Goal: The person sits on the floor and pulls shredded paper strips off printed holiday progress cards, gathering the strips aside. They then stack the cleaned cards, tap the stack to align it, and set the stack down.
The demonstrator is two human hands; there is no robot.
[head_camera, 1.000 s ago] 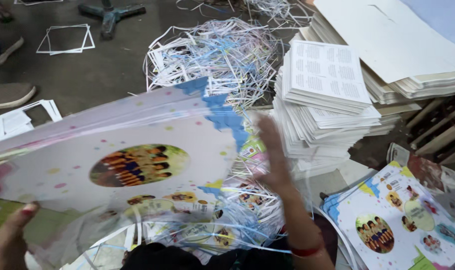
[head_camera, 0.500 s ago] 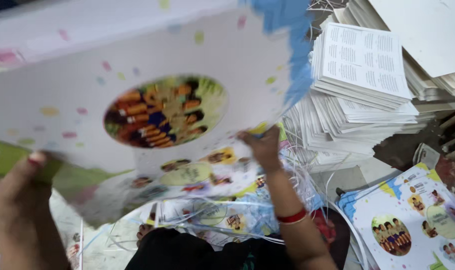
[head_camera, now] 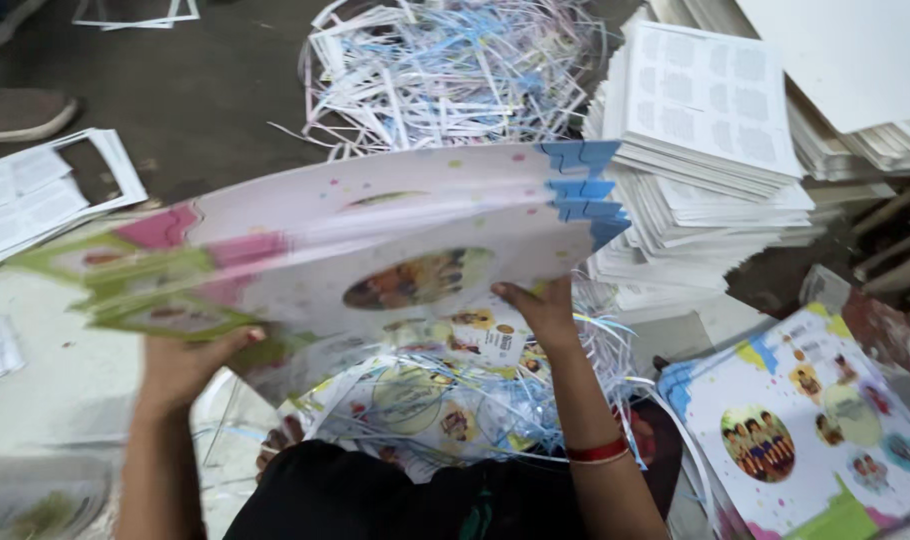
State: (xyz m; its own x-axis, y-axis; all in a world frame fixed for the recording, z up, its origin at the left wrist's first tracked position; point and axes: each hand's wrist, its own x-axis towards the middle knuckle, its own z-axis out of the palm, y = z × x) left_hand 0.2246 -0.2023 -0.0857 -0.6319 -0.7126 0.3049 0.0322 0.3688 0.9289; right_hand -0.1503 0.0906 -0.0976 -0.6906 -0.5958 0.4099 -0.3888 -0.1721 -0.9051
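While both hands hold it up off the floor, the bundle of printed sheets (head_camera: 375, 250) lies nearly flat and fanned, its blue jigsaw-cut corners stepped one behind another at its far right end. The left hand (head_camera: 185, 365) is closed on the bundle's near left edge, thumb curled over the green and pink corner. The right hand (head_camera: 540, 310) grips the bundle's near right edge from below, fingers hidden under the paper; a red bangle (head_camera: 597, 452) circles that wrist. Directly under the bundle lies a heap of thin paper trimmings (head_camera: 445, 400) tangled over more printed sheets. Beyond the bundle, a larger tangle of white and blue trimmings (head_camera: 445, 65) sits on the dark floor (head_camera: 195, 100). To the right of the bundle rises a tall stack of white printed sheets (head_camera: 705, 150). Near right of the bundle, a colourful sheet (head_camera: 805, 430) lies flat.
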